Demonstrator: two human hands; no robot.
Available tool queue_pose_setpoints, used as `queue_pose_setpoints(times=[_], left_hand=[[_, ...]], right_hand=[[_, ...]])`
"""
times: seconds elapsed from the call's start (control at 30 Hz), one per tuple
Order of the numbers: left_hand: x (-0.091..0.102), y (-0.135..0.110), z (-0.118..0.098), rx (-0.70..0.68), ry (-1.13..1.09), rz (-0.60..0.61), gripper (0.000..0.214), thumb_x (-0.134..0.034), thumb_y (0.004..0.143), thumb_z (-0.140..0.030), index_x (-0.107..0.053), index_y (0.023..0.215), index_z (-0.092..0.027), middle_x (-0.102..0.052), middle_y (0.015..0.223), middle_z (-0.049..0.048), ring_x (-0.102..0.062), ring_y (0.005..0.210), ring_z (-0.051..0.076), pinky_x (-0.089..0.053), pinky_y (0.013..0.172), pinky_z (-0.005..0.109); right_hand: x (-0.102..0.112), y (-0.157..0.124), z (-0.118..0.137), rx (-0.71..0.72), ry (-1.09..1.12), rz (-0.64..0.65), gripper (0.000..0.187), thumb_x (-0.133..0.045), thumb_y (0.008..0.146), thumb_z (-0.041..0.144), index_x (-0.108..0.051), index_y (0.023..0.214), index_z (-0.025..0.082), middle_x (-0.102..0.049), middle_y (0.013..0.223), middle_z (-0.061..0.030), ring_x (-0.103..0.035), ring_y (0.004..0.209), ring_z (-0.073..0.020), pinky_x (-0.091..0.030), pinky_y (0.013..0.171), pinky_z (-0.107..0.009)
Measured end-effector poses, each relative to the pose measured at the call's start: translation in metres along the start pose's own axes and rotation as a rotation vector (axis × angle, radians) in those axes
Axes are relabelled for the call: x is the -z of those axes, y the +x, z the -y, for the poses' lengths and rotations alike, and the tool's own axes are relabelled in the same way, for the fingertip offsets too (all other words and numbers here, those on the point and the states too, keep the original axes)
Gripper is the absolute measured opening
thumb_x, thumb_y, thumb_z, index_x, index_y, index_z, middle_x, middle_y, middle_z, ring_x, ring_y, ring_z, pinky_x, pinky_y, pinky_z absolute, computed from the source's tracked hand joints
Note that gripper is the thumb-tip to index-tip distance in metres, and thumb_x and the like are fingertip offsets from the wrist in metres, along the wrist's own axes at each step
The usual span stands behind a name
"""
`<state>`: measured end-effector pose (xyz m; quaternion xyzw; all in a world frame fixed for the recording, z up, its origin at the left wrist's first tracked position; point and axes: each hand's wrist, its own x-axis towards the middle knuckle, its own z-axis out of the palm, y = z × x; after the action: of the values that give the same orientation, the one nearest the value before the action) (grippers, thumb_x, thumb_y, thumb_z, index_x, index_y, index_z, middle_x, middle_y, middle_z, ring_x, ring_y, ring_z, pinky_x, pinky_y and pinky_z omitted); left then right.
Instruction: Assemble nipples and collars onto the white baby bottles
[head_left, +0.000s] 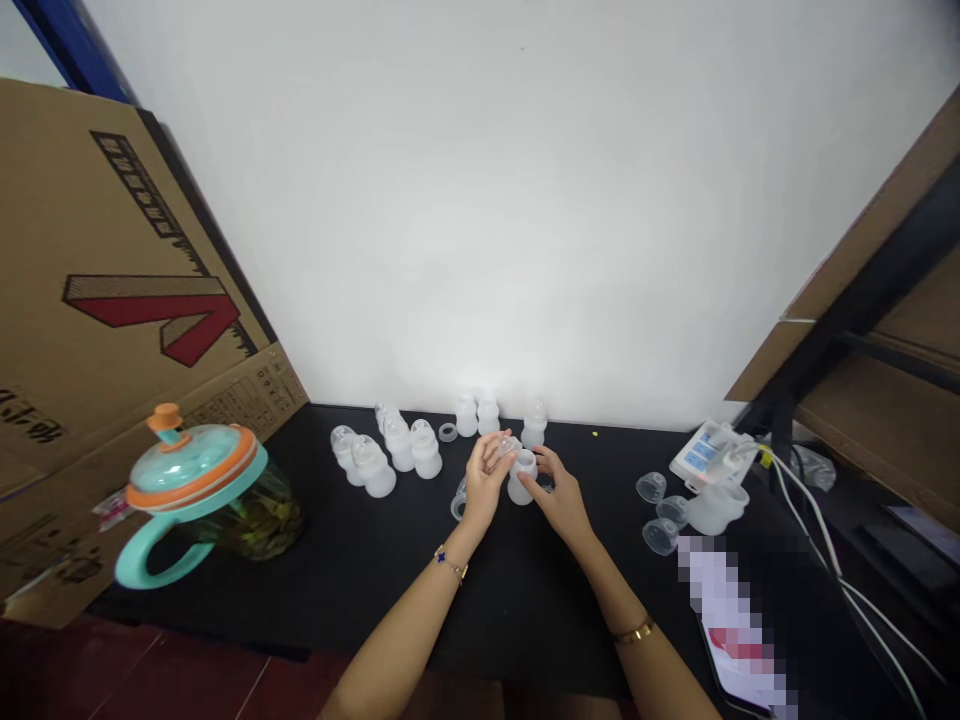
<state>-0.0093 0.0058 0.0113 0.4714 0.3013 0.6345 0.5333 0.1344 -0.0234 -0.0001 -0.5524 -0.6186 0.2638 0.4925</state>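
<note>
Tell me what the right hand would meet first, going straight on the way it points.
The white bottle between the hands: the right hand appears to be touching it. Beyond that, the left hand seems next in line, though depth is unclear.

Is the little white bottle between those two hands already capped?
No, the bottle at the right hand shows an open mouth, and the left hand holds a clear piece beside it.

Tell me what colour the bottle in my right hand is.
The bottle in your right hand is a cloudy, translucent white, seen in the head view.
</note>
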Motion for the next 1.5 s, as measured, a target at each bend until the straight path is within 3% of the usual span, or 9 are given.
queue_pose_setpoints(times=[0.37, 0.77, 0.87, 1.2, 1.5], left_hand=[[-0.002, -0.006, 0.004, -0.074, 0.242, 0.071, 0.040, -0.077, 0.077, -0.033, -0.063, 0.113, -0.022, -0.068, 0.124, 0.0106, -0.064, 0.118, 0.028, -0.048, 0.104, 0.043], [-0.003, -0.008, 0.002, -0.161, 0.399, 0.076, 0.038, -0.074, 0.079, -0.032, -0.069, 0.115, -0.024, -0.070, 0.120, 0.0088, -0.064, 0.114, 0.028, -0.048, 0.103, 0.045], [-0.002, -0.008, 0.003, -0.156, 0.378, 0.072, 0.038, -0.074, 0.080, -0.032, -0.067, 0.116, -0.024, -0.069, 0.123, 0.0090, -0.064, 0.115, 0.027, -0.048, 0.104, 0.043], [0.001, 0.002, 0.010, -0.023, 0.114, -0.011, 0.044, -0.076, 0.078, -0.035, -0.061, 0.116, -0.020, -0.067, 0.127, 0.0132, -0.064, 0.118, 0.026, -0.050, 0.102, 0.040], [0.005, 0.006, 0.011, 0.032, 0.033, -0.048, 0.046, -0.078, 0.076, -0.034, -0.063, 0.117, -0.018, -0.066, 0.128, 0.0141, -0.063, 0.119, 0.027, -0.050, 0.103, 0.040]], right_hand=[[-0.004, -0.001, -0.008, 0.010, -0.141, 0.160, 0.039, -0.068, 0.079, 0.043, -0.063, 0.114, 0.024, -0.073, 0.102, -0.0025, -0.069, 0.092, -0.0246, -0.051, 0.080, -0.035], [-0.004, -0.001, -0.013, 0.012, -0.159, 0.155, 0.025, -0.066, 0.079, 0.040, -0.066, 0.098, 0.022, -0.072, 0.089, -0.0012, -0.067, 0.081, -0.0231, -0.049, 0.072, -0.032], [-0.004, -0.001, -0.010, 0.010, -0.185, 0.136, 0.024, -0.065, 0.081, 0.042, -0.066, 0.094, 0.022, -0.072, 0.088, -0.0014, -0.066, 0.079, -0.0222, -0.048, 0.070, -0.031], [-0.005, 0.000, -0.016, 0.014, -0.225, 0.057, 0.043, -0.069, 0.079, 0.041, -0.065, 0.117, 0.023, -0.071, 0.108, -0.0061, -0.067, 0.098, -0.0258, -0.052, 0.085, -0.037], [-0.004, -0.001, -0.014, 0.078, -0.325, -0.012, 0.040, -0.070, 0.080, 0.042, -0.066, 0.115, 0.024, -0.068, 0.108, -0.0073, -0.066, 0.098, -0.0275, -0.052, 0.086, -0.040]])
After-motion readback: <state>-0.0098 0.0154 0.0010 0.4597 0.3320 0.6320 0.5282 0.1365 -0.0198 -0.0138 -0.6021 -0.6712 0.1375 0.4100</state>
